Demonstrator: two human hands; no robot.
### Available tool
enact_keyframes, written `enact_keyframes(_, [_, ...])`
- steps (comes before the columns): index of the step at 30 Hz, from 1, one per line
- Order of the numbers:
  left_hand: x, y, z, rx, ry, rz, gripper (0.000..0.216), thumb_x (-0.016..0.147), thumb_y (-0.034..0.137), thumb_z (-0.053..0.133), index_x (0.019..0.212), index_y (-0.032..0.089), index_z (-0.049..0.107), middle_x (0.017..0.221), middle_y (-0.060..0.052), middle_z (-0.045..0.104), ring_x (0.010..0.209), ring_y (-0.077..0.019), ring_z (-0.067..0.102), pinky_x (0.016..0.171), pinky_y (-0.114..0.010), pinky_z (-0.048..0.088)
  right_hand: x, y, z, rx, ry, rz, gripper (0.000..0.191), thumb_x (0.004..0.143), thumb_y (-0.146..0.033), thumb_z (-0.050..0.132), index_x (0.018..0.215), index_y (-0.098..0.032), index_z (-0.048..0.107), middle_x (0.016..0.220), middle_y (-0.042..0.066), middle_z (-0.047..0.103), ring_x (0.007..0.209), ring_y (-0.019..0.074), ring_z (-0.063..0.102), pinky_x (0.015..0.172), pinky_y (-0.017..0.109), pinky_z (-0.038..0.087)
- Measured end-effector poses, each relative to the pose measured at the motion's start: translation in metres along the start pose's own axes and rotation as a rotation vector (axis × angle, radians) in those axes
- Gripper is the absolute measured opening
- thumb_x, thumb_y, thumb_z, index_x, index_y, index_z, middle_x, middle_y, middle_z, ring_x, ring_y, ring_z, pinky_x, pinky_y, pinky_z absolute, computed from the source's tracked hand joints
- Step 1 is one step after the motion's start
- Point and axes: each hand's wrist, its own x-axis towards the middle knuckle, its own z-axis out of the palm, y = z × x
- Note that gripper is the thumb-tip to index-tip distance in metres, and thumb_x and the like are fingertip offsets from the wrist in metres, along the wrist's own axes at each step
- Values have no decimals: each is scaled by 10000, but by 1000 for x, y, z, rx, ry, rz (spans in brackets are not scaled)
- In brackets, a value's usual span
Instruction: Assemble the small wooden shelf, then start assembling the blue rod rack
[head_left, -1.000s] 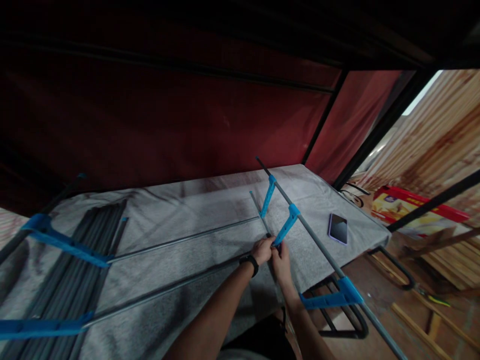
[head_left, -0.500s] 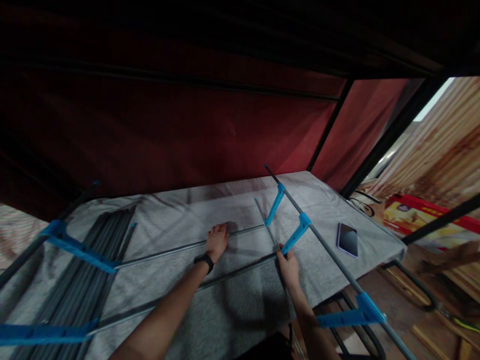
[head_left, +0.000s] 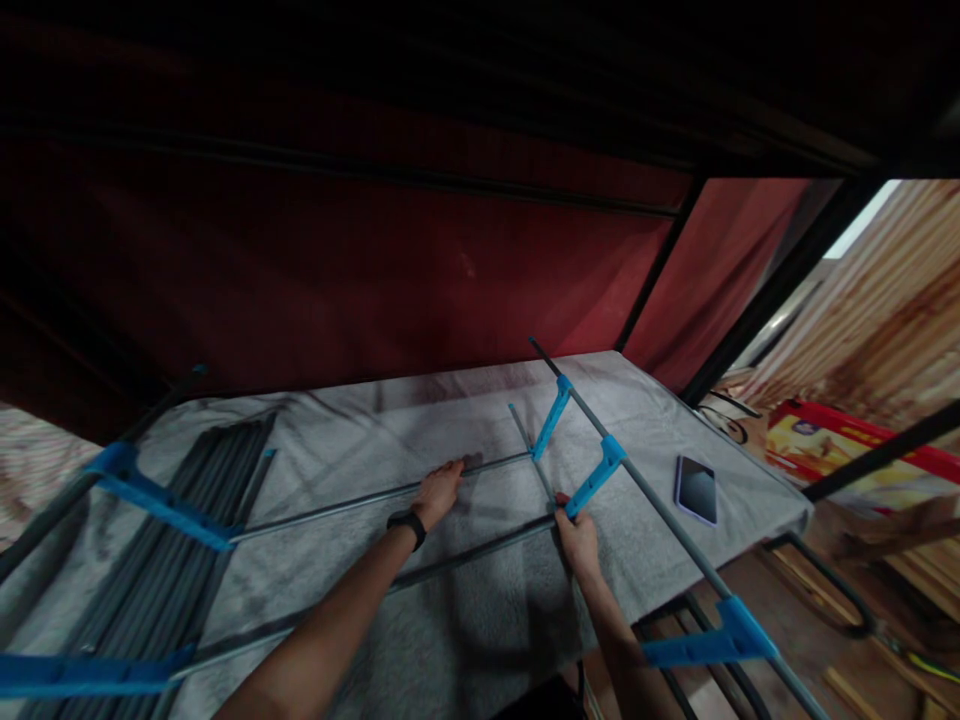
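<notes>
A frame of grey metal tubes joined by blue plastic brackets lies over the pale cloth. My left hand [head_left: 439, 492], with a black band at its wrist, is closed around the far cross tube [head_left: 330, 511]. My right hand [head_left: 576, 532] pinches the lower end of a blue bracket [head_left: 596, 482], where the near cross tube [head_left: 480, 552] meets a short tube; its fingers partly hide the joint. Beyond it, another blue bracket [head_left: 552, 420] links the far cross tube to the long right tube [head_left: 664, 505]. More blue brackets [head_left: 161, 507] stand at the left end.
A bundle of grey tubes [head_left: 191, 535] lies on the cloth-covered table [head_left: 637, 400] at the left. A phone [head_left: 696, 490] rests on the right. Red sheeting [head_left: 420, 290] on a dark frame closes the back. A red and yellow box [head_left: 847, 450] and wooden boards are beyond the right edge.
My left hand has slid slightly to the right along the far tube, its fingers now curled more around it. My right hand stays at the bracket joint. The view has tilted up slightly.
</notes>
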Motion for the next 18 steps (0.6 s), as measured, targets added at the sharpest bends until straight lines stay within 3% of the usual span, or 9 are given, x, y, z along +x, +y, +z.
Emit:
enact_keyframes(7, [-2,-3,5,-54,-10,24,357,944,152,407,1257,165,577,1266,-117,655,1108,-228,627,951,-324,451,-5,4,-5,15,-18,-39,542,784,-476,532,1155,-123,712,1018,130,759,977,285,694,906,361,504])
enact_keyframes(18, [-1,-4,9,-118,-13,14,339,920,127,458,1212,196,616,1209,-99,686,1100,-216,637,950,-313,454,-6,-1,-6,2,-17,-11,585,761,-477,529,1146,-76,713,834,101,754,812,249,692,837,333,511])
